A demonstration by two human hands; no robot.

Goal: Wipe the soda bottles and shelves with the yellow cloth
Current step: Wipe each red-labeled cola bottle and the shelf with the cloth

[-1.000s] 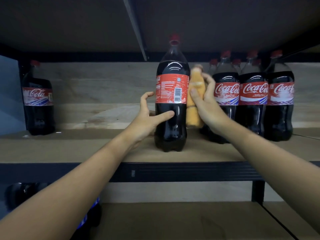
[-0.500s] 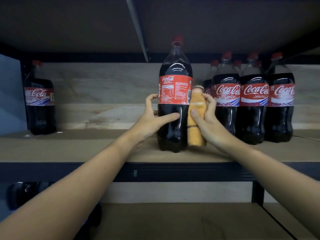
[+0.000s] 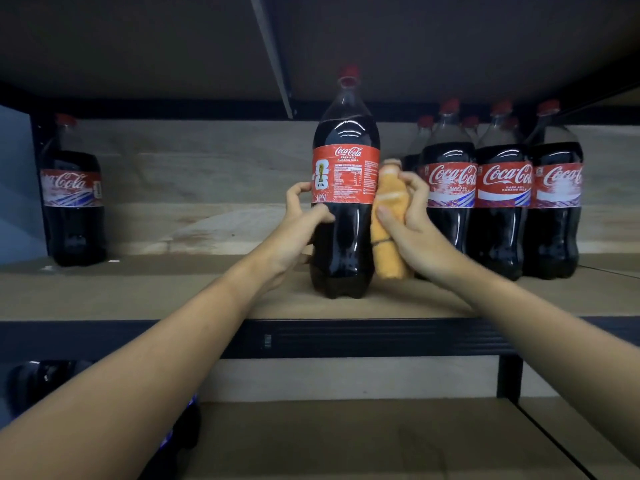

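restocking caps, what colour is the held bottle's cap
Red cap, on the held bottle, seen in the head view.

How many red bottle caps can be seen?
8: one far left, one on the held bottle, six in the right group, some behind others; more may be hidden.

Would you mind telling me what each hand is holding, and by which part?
Left hand grips the front bottle just below its label; right hand grips the yellow cloth around its middle.

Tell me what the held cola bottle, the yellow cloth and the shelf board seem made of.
Held cola bottle: clear glossy plastic, judging by sharp highlights. Yellow cloth: soft matte fabric, bunched and creased. Shelf board: matte brown, likely wood or fibreboard.
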